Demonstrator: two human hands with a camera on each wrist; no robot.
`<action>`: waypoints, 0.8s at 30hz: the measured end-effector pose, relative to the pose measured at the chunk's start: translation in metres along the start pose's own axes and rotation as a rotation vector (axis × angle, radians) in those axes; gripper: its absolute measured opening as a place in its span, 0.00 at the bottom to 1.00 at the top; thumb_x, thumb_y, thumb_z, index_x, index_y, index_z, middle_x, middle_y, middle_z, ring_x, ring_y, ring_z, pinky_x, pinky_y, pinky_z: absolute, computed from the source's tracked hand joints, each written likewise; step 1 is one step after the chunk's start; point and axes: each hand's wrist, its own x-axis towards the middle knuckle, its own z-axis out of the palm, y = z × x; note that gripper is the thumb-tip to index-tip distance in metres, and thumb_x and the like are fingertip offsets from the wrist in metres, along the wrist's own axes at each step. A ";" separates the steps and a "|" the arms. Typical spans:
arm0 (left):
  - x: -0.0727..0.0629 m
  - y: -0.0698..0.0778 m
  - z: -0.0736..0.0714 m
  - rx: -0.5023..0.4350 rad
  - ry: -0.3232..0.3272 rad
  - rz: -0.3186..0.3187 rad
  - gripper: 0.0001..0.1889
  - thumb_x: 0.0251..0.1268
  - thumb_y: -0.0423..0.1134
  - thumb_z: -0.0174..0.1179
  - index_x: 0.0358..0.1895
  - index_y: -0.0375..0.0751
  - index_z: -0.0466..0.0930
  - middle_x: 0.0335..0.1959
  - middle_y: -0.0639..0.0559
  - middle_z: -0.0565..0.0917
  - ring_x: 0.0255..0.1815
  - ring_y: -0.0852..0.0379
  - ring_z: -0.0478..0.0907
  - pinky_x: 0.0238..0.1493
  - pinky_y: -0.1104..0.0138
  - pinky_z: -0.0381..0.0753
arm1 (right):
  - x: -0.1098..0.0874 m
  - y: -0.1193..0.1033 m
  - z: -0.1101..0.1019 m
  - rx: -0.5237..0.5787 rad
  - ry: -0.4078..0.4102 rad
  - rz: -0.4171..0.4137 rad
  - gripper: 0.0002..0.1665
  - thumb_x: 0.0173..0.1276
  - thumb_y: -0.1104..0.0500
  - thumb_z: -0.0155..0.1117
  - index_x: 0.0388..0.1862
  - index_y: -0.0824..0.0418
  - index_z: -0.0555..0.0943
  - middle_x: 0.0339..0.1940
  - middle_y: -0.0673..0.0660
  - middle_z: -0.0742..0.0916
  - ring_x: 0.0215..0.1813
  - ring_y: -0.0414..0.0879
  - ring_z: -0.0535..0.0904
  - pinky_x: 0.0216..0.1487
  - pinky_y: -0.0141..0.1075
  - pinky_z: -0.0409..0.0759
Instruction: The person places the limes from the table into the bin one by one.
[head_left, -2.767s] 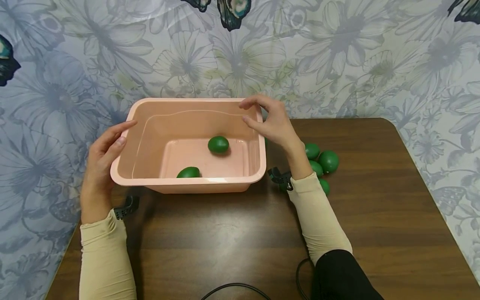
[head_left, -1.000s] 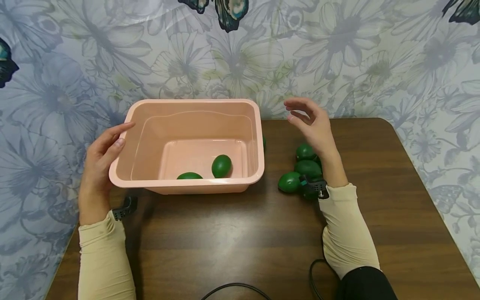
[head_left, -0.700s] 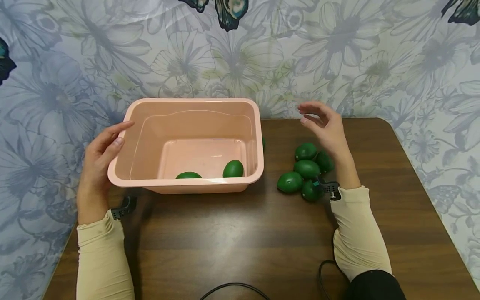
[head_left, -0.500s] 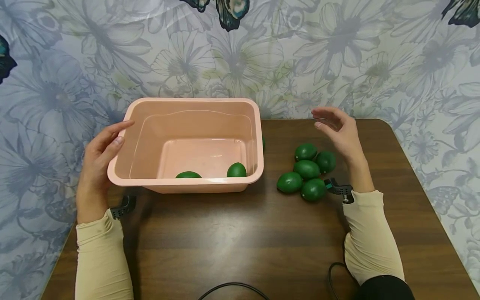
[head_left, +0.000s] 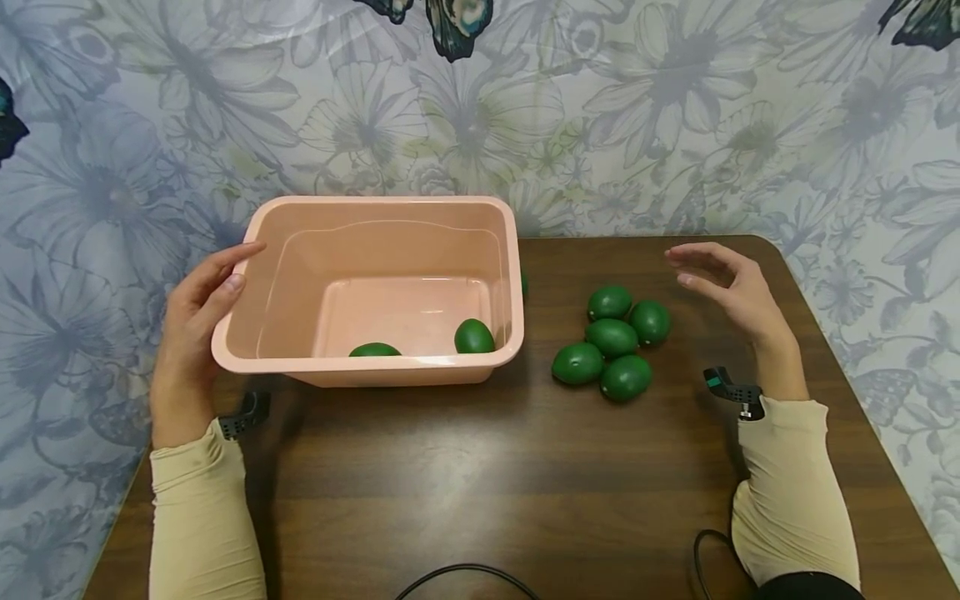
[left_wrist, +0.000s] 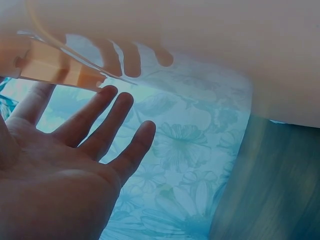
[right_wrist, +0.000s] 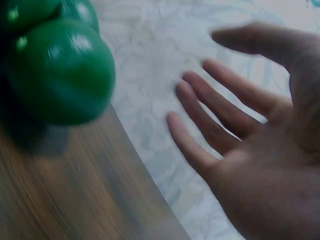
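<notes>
In the head view a peach plastic tub (head_left: 382, 250) stands tilted toward me on the table. My left hand (head_left: 191, 333) touches its left rim with index finger and thumb; in the left wrist view the other fingers (left_wrist: 137, 150) stretch out straight and spread beside the tub wall. Two glossy green, lime-like fruits lie inside: one fruit (head_left: 474, 337) at the right, another fruit (head_left: 375, 350) partly hidden by the front rim. My right hand (head_left: 731, 287) hovers right of several more green fruits (head_left: 612, 338), its fingers apart and holding nothing. A green fruit (right_wrist: 62, 72) looms large in the right wrist view.
One more green fruit (head_left: 524, 283) peeks out behind the tub's right side. A black cable (head_left: 465, 568) runs along the near part of the brown wooden table (head_left: 450, 467). Floral-patterned cloth (head_left: 480, 108) covers the background behind the table.
My right hand has left the tub's right rim and moved right, past the cluster of green fruits. Inside the tub, one fruit has rolled toward the near right corner. The left hand stays put.
</notes>
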 end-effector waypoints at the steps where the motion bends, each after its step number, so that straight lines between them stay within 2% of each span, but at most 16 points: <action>1: 0.000 0.001 0.000 0.007 0.005 0.001 0.24 0.78 0.28 0.52 0.73 0.27 0.72 0.65 0.39 0.81 0.55 0.51 0.85 0.49 0.69 0.88 | -0.002 0.002 -0.002 -0.015 -0.031 0.017 0.26 0.75 0.68 0.66 0.70 0.70 0.77 0.68 0.66 0.83 0.67 0.48 0.82 0.59 0.27 0.82; 6: 0.000 0.002 0.001 0.042 0.021 0.000 0.24 0.78 0.29 0.53 0.73 0.28 0.73 0.66 0.40 0.81 0.56 0.51 0.84 0.50 0.70 0.87 | -0.005 0.011 -0.010 -0.034 -0.196 0.064 0.29 0.76 0.68 0.65 0.74 0.66 0.75 0.72 0.67 0.79 0.72 0.52 0.78 0.61 0.31 0.82; 10: 0.000 0.002 0.002 0.034 0.012 0.001 0.24 0.78 0.29 0.52 0.73 0.28 0.72 0.68 0.39 0.79 0.57 0.51 0.84 0.50 0.70 0.87 | -0.008 0.019 -0.015 -0.009 -0.300 0.070 0.31 0.76 0.72 0.63 0.76 0.68 0.72 0.73 0.71 0.77 0.73 0.56 0.78 0.63 0.32 0.82; 14: 0.000 0.002 0.002 0.026 0.006 -0.003 0.24 0.78 0.29 0.52 0.74 0.28 0.72 0.68 0.39 0.79 0.57 0.51 0.84 0.50 0.69 0.87 | -0.007 0.028 -0.017 -0.027 -0.377 0.086 0.34 0.74 0.72 0.65 0.77 0.66 0.71 0.74 0.70 0.77 0.74 0.52 0.77 0.63 0.32 0.82; 19: 0.001 0.002 0.002 0.025 0.008 -0.007 0.24 0.78 0.29 0.52 0.74 0.28 0.72 0.69 0.39 0.78 0.57 0.51 0.84 0.49 0.69 0.88 | -0.004 0.035 -0.014 -0.081 -0.454 0.105 0.38 0.71 0.70 0.71 0.78 0.62 0.72 0.77 0.62 0.76 0.77 0.44 0.71 0.68 0.29 0.77; 24: 0.002 0.001 0.001 0.012 -0.001 0.003 0.24 0.78 0.28 0.51 0.74 0.28 0.72 0.69 0.38 0.77 0.57 0.51 0.83 0.50 0.69 0.87 | -0.001 0.037 -0.007 -0.096 -0.494 0.125 0.41 0.68 0.68 0.75 0.78 0.61 0.72 0.78 0.60 0.75 0.76 0.44 0.71 0.70 0.26 0.73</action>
